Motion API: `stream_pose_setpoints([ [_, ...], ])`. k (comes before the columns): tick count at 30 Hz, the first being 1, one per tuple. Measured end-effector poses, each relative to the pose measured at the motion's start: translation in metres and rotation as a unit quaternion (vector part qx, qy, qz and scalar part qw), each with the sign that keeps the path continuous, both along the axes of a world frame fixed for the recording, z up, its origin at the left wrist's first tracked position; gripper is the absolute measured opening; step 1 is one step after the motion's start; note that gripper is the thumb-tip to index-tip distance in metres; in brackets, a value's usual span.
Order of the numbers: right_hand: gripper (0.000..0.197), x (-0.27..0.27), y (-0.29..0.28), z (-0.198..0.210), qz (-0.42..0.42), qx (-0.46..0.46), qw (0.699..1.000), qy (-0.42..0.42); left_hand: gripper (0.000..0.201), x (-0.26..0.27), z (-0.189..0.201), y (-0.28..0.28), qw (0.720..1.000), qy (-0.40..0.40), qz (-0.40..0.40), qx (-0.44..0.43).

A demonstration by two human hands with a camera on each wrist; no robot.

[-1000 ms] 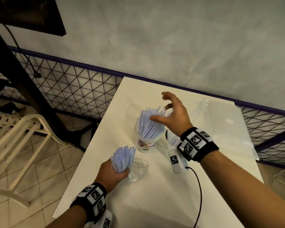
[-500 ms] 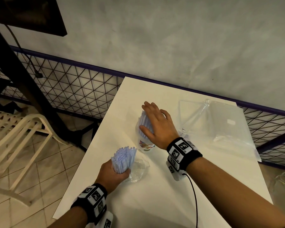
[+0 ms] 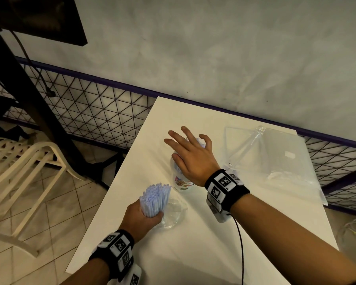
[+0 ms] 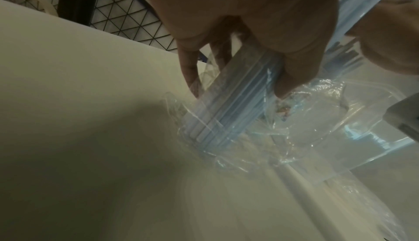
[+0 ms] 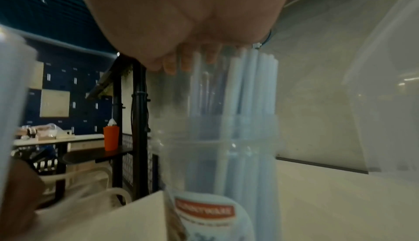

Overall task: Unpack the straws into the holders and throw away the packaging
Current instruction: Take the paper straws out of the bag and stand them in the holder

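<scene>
A clear plastic cup (image 3: pixel 181 183) with a red label stands mid-table, filled with pale blue straws (image 5: pixel 247 90). My right hand (image 3: pixel 190 154) lies flat on the straw tops with its fingers spread and straight. My left hand (image 3: pixel 141 218) grips an upright bundle of pale blue straws (image 3: pixel 155 197), the bundle's lower end inside a second clear cup (image 3: pixel 173 212) nearer the front left edge. In the left wrist view my fingers (image 4: pixel 292 76) wrap the straw bundle (image 4: pixel 229 119) above crinkled clear plastic (image 4: pixel 301 119).
A large clear plastic bag (image 3: pixel 280 159) lies on the white table (image 3: pixel 193 254) at the back right. A mesh fence (image 3: pixel 95 112) and grey wall run behind. A cream plastic chair (image 3: pixel 23 171) stands on the tiled floor to the left. A black cable (image 3: pixel 241 247) trails from my right wrist.
My right hand came down from above the cup's straws onto their tops, then slid slightly back and spread its fingers. My left hand has kept holding its bundle in place.
</scene>
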State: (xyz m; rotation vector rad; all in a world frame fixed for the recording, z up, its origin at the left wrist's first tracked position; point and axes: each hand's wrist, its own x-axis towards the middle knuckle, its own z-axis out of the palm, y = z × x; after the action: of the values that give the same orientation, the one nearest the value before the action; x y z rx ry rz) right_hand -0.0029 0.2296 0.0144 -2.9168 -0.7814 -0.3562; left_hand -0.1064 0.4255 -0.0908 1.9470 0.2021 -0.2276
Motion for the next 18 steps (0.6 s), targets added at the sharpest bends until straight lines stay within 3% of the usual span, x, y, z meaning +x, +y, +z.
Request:
stream_pose_setpoints([
  [2,0.046,-0.012,0.002,0.01,0.02,0.094,0.995,0.027,0.041,0.0,-0.001,0.001,1.0,-0.001,-0.004,-0.003],
  [4,0.049,-0.025,0.003,0.018,0.076,0.192,0.971,0.124,0.04,0.0,-0.001,0.001,1.0,0.002,-0.005,-0.009],
  [8,0.065,-0.052,0.005,0.013,0.122,0.199,0.923,0.307,0.033,0.001,-0.002,0.001,1.0,0.01,-0.011,-0.024],
  [13,0.058,-0.067,0.007,-0.023,0.055,0.301,0.888,0.343,0.042,0.001,0.001,-0.001,0.999,-0.005,-0.013,-0.051],
  [18,0.043,-0.071,0.008,-0.034,-0.006,0.407,0.829,0.384,0.045,0.001,-0.002,0.002,0.997,-0.012,-0.017,-0.074],
])
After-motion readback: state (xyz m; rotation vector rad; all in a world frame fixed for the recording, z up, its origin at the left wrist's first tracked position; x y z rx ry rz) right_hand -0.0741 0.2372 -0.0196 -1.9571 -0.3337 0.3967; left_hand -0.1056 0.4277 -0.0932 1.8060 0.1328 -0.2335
